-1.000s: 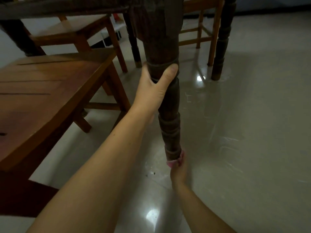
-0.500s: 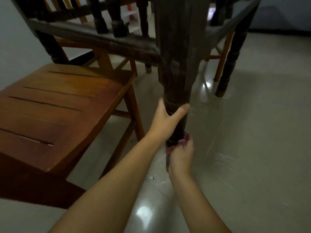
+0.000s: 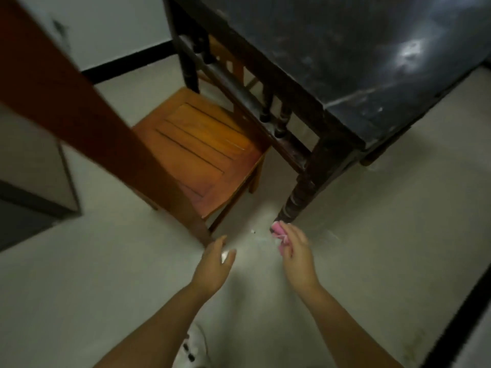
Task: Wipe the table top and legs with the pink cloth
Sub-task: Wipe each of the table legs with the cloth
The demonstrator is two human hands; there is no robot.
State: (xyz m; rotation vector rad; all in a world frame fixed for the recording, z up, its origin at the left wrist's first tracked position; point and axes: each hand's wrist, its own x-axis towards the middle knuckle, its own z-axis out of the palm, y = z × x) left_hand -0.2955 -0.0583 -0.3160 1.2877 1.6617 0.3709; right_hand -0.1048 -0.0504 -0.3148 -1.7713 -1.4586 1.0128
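Reaching forward at lower centre of the frame, left hand empty with fingers loose, just right of it right hand pinching the pink cloth beside the foot of the dark table leg, wooden chair left of centre, no readable writing.

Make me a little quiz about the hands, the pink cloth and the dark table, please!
1. True or false: the left hand holds the pink cloth.
2. Which is nearest the cloth? A the wooden chair seat; B the foot of the table leg; C the table top.
3. Fill in: neither hand touches the ____.

Key:
1. False; the right hand holds it.
2. B
3. table
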